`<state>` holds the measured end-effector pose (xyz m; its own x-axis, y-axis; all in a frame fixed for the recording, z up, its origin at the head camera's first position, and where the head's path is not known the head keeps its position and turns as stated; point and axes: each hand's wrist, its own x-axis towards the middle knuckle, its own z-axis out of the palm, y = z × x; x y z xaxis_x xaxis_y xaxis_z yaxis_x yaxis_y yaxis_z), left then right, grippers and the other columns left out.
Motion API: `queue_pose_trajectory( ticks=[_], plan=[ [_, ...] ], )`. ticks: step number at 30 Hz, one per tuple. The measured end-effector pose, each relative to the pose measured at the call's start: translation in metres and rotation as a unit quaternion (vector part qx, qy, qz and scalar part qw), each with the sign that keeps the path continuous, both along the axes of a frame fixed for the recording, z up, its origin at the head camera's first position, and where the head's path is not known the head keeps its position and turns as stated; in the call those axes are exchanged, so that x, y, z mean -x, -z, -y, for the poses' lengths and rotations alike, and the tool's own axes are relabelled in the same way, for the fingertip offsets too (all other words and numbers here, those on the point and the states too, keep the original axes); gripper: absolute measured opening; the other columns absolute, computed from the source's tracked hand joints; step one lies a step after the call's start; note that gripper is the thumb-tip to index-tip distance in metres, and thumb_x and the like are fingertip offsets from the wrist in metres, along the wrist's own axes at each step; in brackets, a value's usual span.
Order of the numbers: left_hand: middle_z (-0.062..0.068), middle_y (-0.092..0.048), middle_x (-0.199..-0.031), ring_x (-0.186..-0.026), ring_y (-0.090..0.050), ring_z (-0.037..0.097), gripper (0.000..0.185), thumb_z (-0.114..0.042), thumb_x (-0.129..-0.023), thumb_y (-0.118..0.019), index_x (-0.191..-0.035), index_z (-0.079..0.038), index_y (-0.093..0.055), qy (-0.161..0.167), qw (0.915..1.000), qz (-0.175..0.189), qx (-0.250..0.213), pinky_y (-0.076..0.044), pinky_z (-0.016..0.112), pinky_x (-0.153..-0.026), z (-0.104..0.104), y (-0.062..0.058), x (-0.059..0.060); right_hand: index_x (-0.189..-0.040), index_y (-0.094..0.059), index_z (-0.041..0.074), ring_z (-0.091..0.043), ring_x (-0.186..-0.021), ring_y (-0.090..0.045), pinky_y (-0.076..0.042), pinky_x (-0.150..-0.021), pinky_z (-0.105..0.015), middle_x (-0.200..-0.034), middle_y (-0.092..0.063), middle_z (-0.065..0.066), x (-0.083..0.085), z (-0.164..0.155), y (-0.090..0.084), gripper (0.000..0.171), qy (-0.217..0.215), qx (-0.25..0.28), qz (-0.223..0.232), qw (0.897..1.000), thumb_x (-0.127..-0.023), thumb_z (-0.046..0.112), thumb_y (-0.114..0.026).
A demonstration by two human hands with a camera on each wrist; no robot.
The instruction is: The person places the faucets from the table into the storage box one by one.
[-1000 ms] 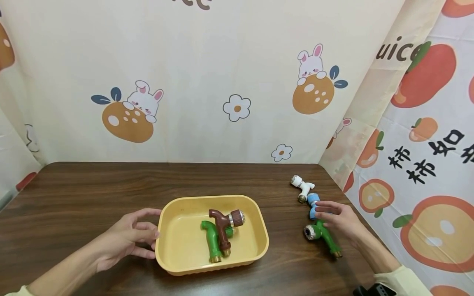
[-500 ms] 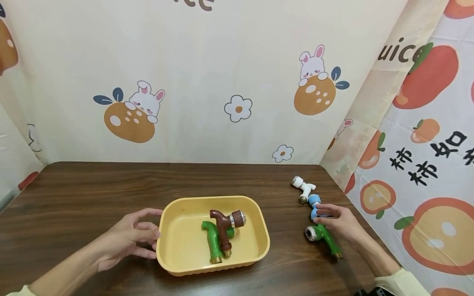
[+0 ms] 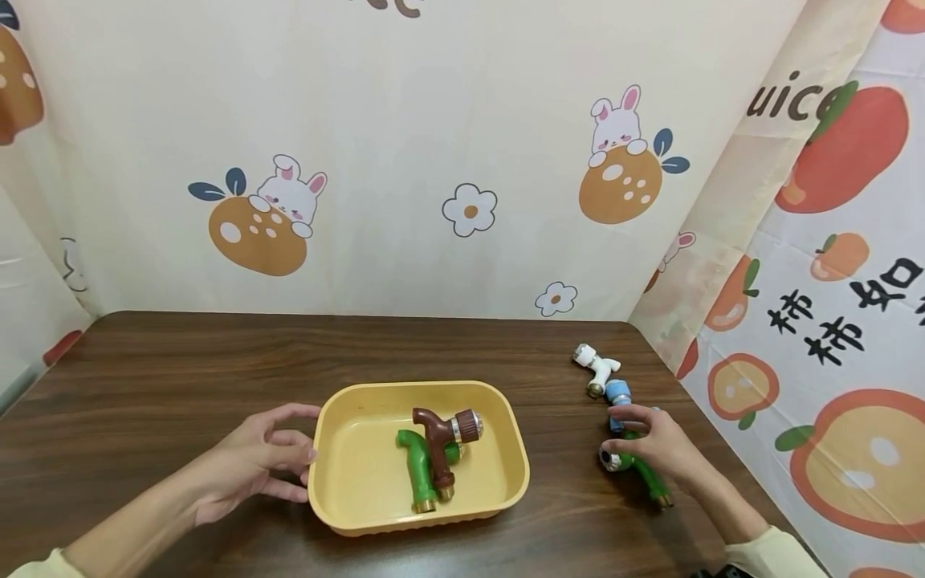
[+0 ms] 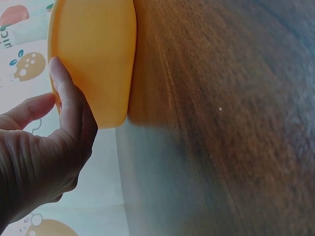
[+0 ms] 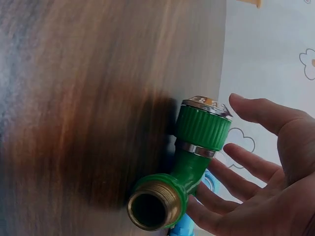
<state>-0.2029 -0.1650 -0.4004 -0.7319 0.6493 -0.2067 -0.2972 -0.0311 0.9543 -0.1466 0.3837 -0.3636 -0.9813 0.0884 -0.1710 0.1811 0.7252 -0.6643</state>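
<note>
Green tap (image 3: 639, 474) — half under right hand (image 3: 654, 444)

The right hand (image 3: 654, 444) has slid down from the blue tap (image 3: 617, 393) near the table's right edge onto the green tap (image 3: 636, 470) just in front of it. A second ago its fingertips lay by the blue one; now its fingers arch over the green body, cupped close around it in the right wrist view, not plainly gripping. The blue tap shows more fully now.
</note>
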Motion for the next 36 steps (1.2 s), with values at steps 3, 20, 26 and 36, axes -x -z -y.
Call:
queue_pose_trajectory(
  ticks=[3, 20, 26, 36],
  plan=[
    [0.005, -0.068, -0.096, -0.086, -0.067, 0.020, 0.078, -0.004, -0.101, -0.062, -0.156, 0.008, -0.008, 0.000, 1.0000, -0.001, -0.001, -0.065, 0.042, -0.078, 0.0000, 0.0001, 0.0001, -0.140, -0.056, -0.008, -0.052, -0.131, -0.052, -0.060, -0.091, -0.047, -0.140, -0.057, -0.033, 0.0007, 0.0020, 0.0012, 0.068, -0.002, -0.028, 0.000, 1.000, -0.087, 0.023, -0.085],
    [0.005, -0.068, -0.096, -0.085, -0.067, 0.020, 0.076, -0.003, -0.099, -0.062, -0.156, 0.008, -0.012, -0.007, 1.0000, -0.003, 0.003, -0.065, 0.043, -0.078, -0.0004, -0.0001, -0.0012, -0.135, -0.063, 0.001, -0.054, -0.122, -0.057, -0.053, -0.093, -0.064, -0.134, -0.060, -0.033, 0.0049, 0.0084, 0.0039, 0.074, -0.057, -0.133, -0.027, 0.989, -0.073, 0.023, -0.096],
    [0.006, -0.068, -0.097, -0.085, -0.067, 0.020, 0.076, -0.003, -0.099, -0.062, -0.155, 0.008, -0.013, -0.008, 1.0000, -0.004, 0.004, -0.065, 0.043, -0.078, -0.0005, -0.0002, -0.0017, -0.134, -0.063, 0.001, -0.052, -0.119, -0.059, -0.055, -0.091, -0.063, -0.132, -0.062, -0.032, 0.0059, 0.0084, 0.0043, 0.072, -0.056, -0.138, -0.026, 0.988, -0.073, 0.022, -0.095],
    [0.006, -0.068, -0.098, -0.086, -0.067, 0.020, 0.077, -0.004, -0.099, -0.062, -0.156, 0.007, -0.011, -0.006, 1.0000, 0.000, 0.008, -0.065, 0.043, -0.079, -0.0010, -0.0024, -0.0009, -0.135, -0.062, 0.002, -0.053, -0.122, -0.057, -0.053, -0.092, -0.066, -0.133, -0.061, -0.032, 0.0043, 0.0094, 0.0028, 0.074, -0.057, -0.145, -0.023, 0.988, -0.072, 0.022, -0.095]
  ],
)
